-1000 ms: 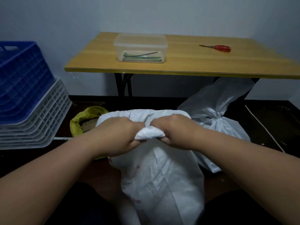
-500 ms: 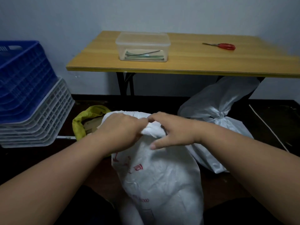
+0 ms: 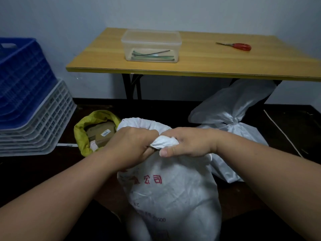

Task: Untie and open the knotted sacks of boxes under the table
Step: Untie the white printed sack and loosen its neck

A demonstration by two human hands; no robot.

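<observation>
Head view: both hands pinch the white sack's knot (image 3: pixel 164 142), which lies crosswise between them. Left hand (image 3: pixel 133 145) and right hand (image 3: pixel 189 143) have fingers curled round its ends, equally near.

Bench (image 3: pixel 199 63): we see a clear tub (image 3: pixel 151 46) and red scissors (image 3: pixel 238 46).
Floor (image 3: pixel 173 108): we see sacks, stacked crates (image 3: pixel 31 108).

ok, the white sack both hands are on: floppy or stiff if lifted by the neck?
Probably floppy: the white sack creases, and its bunched neck crumples between left hand and right hand. Its bulging body suggests weight, so it likely sags.
</observation>
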